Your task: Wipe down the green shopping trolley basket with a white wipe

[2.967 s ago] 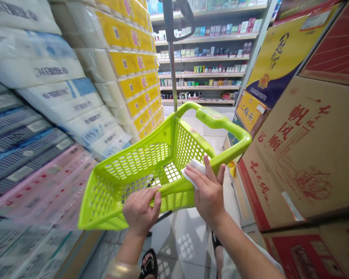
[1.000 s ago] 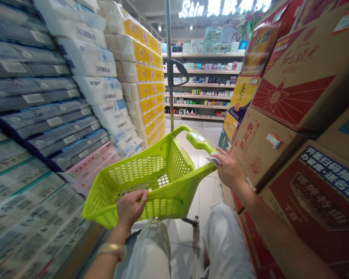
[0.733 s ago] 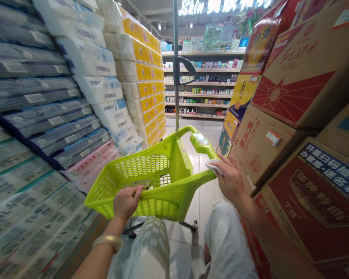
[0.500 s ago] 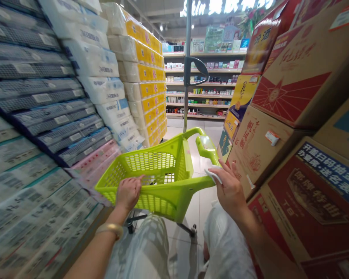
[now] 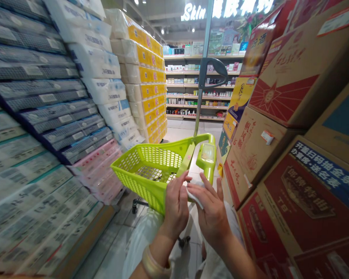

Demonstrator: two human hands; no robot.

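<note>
A lime-green plastic shopping cart (image 5: 139, 159) stands in front of me, its slotted basket turned to the left. My left hand (image 5: 177, 201) has its fingers closed over the near side of the cart, by the corner where the handle arm begins. Close beside it, my right hand (image 5: 211, 207) presses a folded white cloth (image 5: 198, 197) against the near arm of the handle. The palm covers part of the cloth. A square panel (image 5: 208, 152) sits on the handle bar (image 5: 209, 176). A grey pole (image 5: 202, 106) with a dark grey loop grip (image 5: 212, 73) rises behind the handle.
Stacks of tissue packs (image 5: 145, 73) and other wrapped packs (image 5: 61, 108) line the left side. Printed cardboard boxes (image 5: 258, 135) are piled close on the right. Shelves of small goods (image 5: 186, 73) stand at the back, beyond a tiled floor (image 5: 174, 131).
My left hand has moved right along the cart to beside my right hand. My right hand and the cloth have come nearer and left. The cart has turned, its handle swinging toward me.
</note>
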